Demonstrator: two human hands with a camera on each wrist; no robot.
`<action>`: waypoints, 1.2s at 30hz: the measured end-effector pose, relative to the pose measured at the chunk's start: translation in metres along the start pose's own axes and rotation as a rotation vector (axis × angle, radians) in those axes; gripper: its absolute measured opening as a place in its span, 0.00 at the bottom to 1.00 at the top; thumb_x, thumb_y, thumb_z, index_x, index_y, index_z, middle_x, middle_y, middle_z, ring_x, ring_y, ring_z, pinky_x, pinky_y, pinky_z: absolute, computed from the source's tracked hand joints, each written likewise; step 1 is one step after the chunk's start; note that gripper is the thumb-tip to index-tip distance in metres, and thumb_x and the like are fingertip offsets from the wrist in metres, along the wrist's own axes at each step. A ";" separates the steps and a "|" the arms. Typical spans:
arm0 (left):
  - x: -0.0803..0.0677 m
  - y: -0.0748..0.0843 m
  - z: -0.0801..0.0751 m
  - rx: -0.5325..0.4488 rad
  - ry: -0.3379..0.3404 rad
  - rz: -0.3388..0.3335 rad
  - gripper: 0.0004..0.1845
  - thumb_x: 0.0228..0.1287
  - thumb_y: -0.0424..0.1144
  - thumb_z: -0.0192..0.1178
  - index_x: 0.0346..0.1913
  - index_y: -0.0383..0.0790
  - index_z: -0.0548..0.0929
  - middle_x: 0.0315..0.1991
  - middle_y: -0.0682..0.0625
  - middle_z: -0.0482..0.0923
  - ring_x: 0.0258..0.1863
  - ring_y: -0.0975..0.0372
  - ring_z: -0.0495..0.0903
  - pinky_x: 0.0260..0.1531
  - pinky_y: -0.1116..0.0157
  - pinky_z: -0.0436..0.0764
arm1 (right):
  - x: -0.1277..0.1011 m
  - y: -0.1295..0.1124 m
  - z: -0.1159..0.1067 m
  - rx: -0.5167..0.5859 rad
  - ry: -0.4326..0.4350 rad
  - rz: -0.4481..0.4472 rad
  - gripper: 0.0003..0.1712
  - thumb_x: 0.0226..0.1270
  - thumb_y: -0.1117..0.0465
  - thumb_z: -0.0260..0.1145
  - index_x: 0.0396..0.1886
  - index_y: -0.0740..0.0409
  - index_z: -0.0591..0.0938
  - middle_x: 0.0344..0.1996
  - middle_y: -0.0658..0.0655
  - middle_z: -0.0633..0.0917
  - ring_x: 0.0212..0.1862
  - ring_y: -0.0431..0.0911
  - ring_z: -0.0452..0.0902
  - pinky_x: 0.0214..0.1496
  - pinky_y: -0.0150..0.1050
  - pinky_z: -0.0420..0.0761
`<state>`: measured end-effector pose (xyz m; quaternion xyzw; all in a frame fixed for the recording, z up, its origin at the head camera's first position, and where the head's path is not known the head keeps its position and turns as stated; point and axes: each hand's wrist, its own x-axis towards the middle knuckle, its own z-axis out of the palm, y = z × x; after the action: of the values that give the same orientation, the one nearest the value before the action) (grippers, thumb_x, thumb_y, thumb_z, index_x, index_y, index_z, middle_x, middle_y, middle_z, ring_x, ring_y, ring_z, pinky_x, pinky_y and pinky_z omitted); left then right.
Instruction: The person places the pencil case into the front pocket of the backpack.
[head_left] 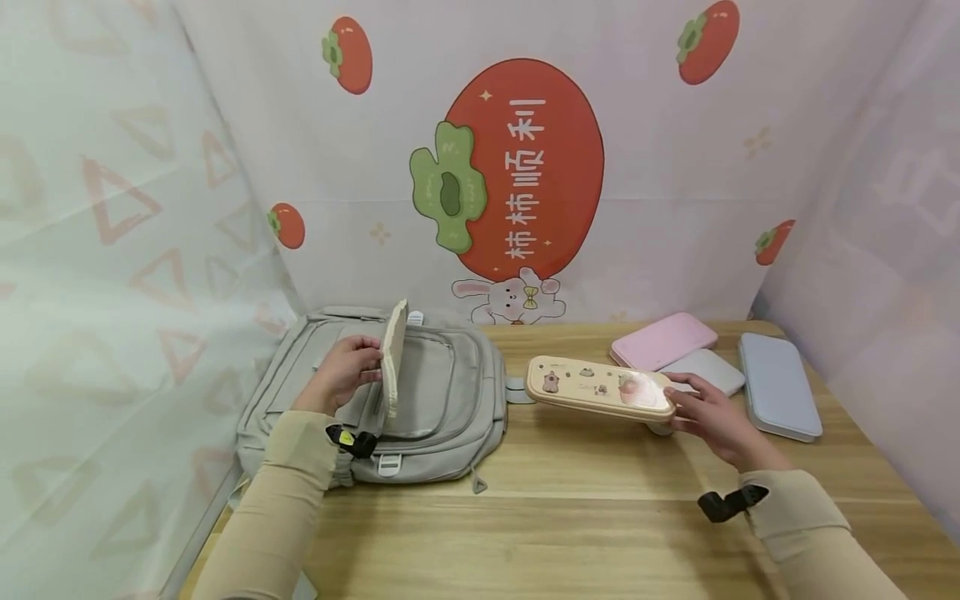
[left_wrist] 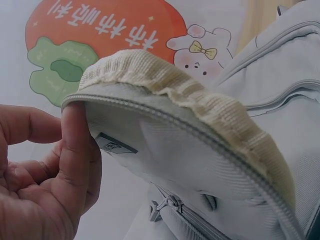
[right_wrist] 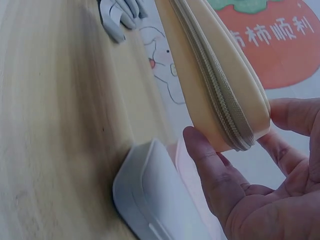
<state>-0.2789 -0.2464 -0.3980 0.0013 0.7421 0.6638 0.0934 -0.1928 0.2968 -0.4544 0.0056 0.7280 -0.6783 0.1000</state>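
Two pinches: left grip [head_left: 345, 372] on grey fabric flap [left_wrist: 170, 137]; right grip [head_left: 712, 419] on glossy cream oblong case [head_left: 588, 385], which, end-held, could tip.

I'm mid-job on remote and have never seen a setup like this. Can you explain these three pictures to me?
There's no robot here: these are a person's bare hands. The wide picture comes from a camera on the head, looking forward and down; each close-up comes from a camera on one wrist.

The left hand pinches the zipped edge of a flap on a grey backpack that lies on the wooden table. The right hand grips one end of a cream zipped case with cartoon pictures, held above the table.

Beyond and beside that hand lie a pink case, a white case and a pale blue case. A printed backdrop hangs behind.
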 end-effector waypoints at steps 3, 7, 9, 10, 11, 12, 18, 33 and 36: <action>-0.001 0.002 -0.003 -0.012 0.001 0.001 0.06 0.78 0.26 0.49 0.52 0.26 0.71 0.39 0.48 0.75 0.33 0.66 0.79 0.32 0.69 0.82 | 0.006 -0.003 0.010 -0.010 -0.010 -0.012 0.18 0.83 0.60 0.56 0.66 0.62 0.70 0.42 0.50 0.82 0.41 0.39 0.83 0.43 0.36 0.85; -0.003 0.003 -0.007 -0.023 0.008 -0.002 0.05 0.78 0.26 0.49 0.50 0.28 0.71 0.38 0.49 0.75 0.32 0.66 0.79 0.32 0.69 0.82 | 0.013 -0.007 0.024 -0.032 -0.010 -0.010 0.25 0.83 0.60 0.55 0.70 0.71 0.64 0.42 0.50 0.81 0.40 0.38 0.82 0.42 0.36 0.84; -0.003 0.003 -0.010 -0.023 0.009 -0.003 0.04 0.78 0.26 0.49 0.50 0.29 0.71 0.37 0.50 0.75 0.31 0.66 0.78 0.32 0.69 0.82 | 0.016 -0.008 0.033 -0.037 -0.007 0.003 0.27 0.84 0.60 0.55 0.71 0.71 0.62 0.42 0.51 0.80 0.39 0.38 0.81 0.41 0.36 0.84; -0.004 0.003 -0.011 -0.025 0.010 -0.002 0.04 0.78 0.26 0.49 0.49 0.29 0.71 0.37 0.50 0.75 0.31 0.66 0.78 0.32 0.69 0.82 | 0.018 -0.009 0.037 -0.043 -0.007 0.009 0.27 0.84 0.60 0.54 0.72 0.72 0.61 0.41 0.52 0.79 0.37 0.39 0.80 0.40 0.36 0.83; -0.004 0.004 -0.012 -0.022 0.008 0.000 0.04 0.78 0.26 0.48 0.50 0.30 0.71 0.37 0.50 0.75 0.31 0.67 0.78 0.32 0.70 0.82 | 0.020 -0.010 0.041 -0.046 -0.007 0.015 0.28 0.84 0.60 0.54 0.72 0.71 0.60 0.42 0.54 0.78 0.36 0.39 0.79 0.39 0.35 0.83; -0.004 0.004 -0.013 -0.023 0.012 0.000 0.04 0.78 0.26 0.48 0.50 0.30 0.71 0.37 0.50 0.75 0.31 0.67 0.78 0.32 0.70 0.82 | 0.022 -0.011 0.046 -0.043 -0.013 0.018 0.28 0.84 0.60 0.54 0.72 0.71 0.60 0.43 0.55 0.77 0.36 0.39 0.79 0.39 0.35 0.83; -0.006 0.008 -0.019 -0.053 0.013 0.006 0.04 0.78 0.25 0.48 0.50 0.29 0.71 0.36 0.51 0.76 0.31 0.67 0.79 0.33 0.70 0.81 | 0.034 -0.014 0.072 -0.004 -0.061 -0.008 0.30 0.84 0.63 0.52 0.76 0.73 0.56 0.54 0.66 0.74 0.41 0.38 0.81 0.43 0.37 0.86; -0.006 0.010 -0.013 -0.071 0.003 0.000 0.04 0.78 0.25 0.49 0.49 0.29 0.71 0.35 0.51 0.77 0.30 0.67 0.80 0.32 0.69 0.82 | 0.049 -0.010 0.114 -0.029 -0.058 0.049 0.29 0.83 0.61 0.55 0.75 0.68 0.61 0.53 0.68 0.71 0.42 0.43 0.80 0.46 0.40 0.85; -0.007 0.009 -0.013 -0.072 0.017 -0.009 0.04 0.78 0.25 0.49 0.50 0.28 0.71 0.35 0.51 0.77 0.31 0.66 0.80 0.32 0.69 0.82 | 0.054 -0.011 0.127 -0.031 -0.059 0.059 0.28 0.82 0.61 0.56 0.75 0.67 0.63 0.51 0.66 0.71 0.42 0.44 0.80 0.47 0.41 0.85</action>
<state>-0.2752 -0.2592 -0.3867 -0.0108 0.7186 0.6895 0.0901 -0.2295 0.1636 -0.4598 0.0053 0.7346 -0.6636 0.1414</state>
